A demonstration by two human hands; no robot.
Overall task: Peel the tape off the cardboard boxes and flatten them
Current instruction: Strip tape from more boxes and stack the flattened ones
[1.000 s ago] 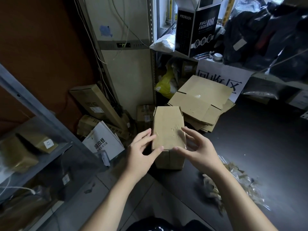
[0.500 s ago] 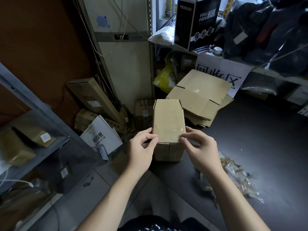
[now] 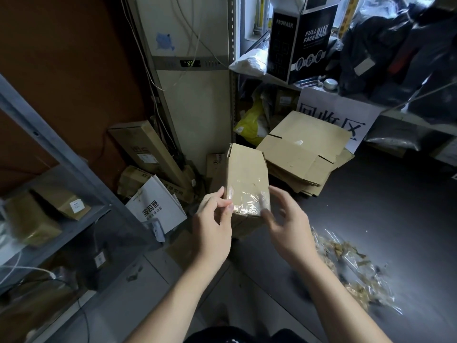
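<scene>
While clear tape (image 3: 247, 203) glints across the near end of a cardboard box (image 3: 247, 169) standing on the dark floor (image 3: 383, 206), a person's left hand (image 3: 211, 227) pinches the box's near left corner between thumb and curled fingers, seemingly to steady it or find a tape edge; which one cannot be told. The right hand (image 3: 288, 226), fingers spread and holding nothing, hovers just beside the near right corner, apart from the left. The box's top is closed, its contents unseen. Behind it lies a pile of flattened cartons (image 3: 304, 154); a heap of stripped tape (image 3: 351, 273) litters the floor at right. Small boxes (image 3: 61, 204) sit on a metal shelf (image 3: 86, 219) at left.
</scene>
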